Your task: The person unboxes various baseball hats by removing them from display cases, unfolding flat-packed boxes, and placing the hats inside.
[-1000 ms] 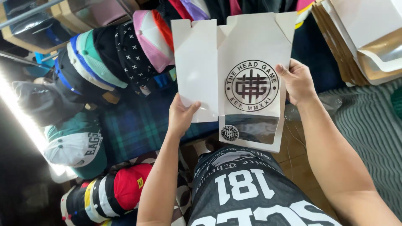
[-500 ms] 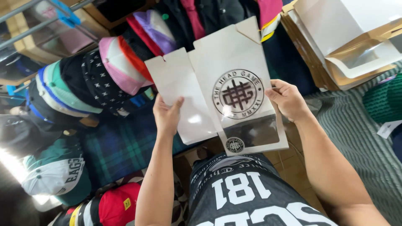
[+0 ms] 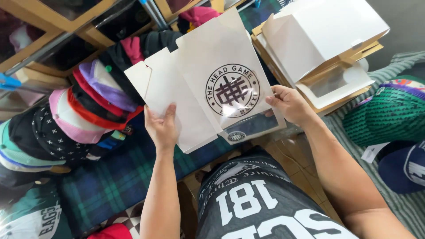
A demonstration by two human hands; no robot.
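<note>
White card, flat and unfolded, is what both hands grip: a box blank (image 3: 208,95) held up in front of the person's chest, above a dark printed shirt (image 3: 261,208) that fills the bottom of the view. Everything else is placed from that blank.

Nearest, at its lower left corner, the left hand (image 3: 162,128) is closed on the plain side panel, thumb on the near face and fingers behind. At its lower right edge the right hand (image 3: 290,104) pinches the printed panel beside a clear window (image 3: 252,125), thumb on the front. Both hands sit at the blank's bottom end, about equally close to it, so the card rises away from them, up and out from the body. Its long axis runs from the window end near the hands to the tabbed flaps at the far end, leaning slightly to the left. A fold line splits the plain panel from the panel with a round dark emblem (image 3: 232,90).

Below and left of the blank lies a blue-green plaid cloth (image 3: 110,177). Farther left, a row of nested caps (image 3: 84,110) curves away. Right of the blank, striped fabric holds a green cap (image 3: 389,115). Beyond its upper right corner rests a stack of similar flat boxes (image 3: 323,48), well apart from both hands.
</note>
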